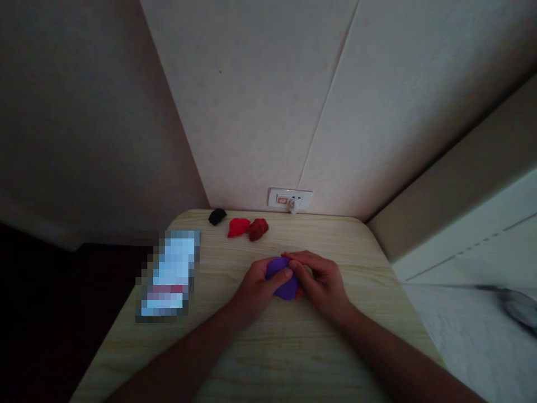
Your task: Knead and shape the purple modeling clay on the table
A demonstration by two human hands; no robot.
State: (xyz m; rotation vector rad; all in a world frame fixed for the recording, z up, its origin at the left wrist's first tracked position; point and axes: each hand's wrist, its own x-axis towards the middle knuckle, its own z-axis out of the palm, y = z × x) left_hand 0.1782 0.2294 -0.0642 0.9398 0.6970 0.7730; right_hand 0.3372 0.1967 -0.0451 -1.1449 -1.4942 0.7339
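Note:
A flattened, rounded piece of purple modelling clay (286, 290) is held between my two hands above the wooden table. My left hand (259, 284) supports it from the left, with the thumb lying across its face. From the right, my right hand (325, 282) pinches the upper right edge with thumb and fingers. Some fingertips behind the clay are hidden. Farther back on the table lie a bright red lump (239, 227), a dark red lump (258, 229) touching or nearly touching it, and a small black lump (217, 216) to their left.
A blurred-out phone-like screen (172, 274) lies at the left of the wooden table (268, 358). Behind the table, a wall socket (290, 199) has a plug in it. A wall rises at the back, and a white quilted surface (474, 336) is at the right.

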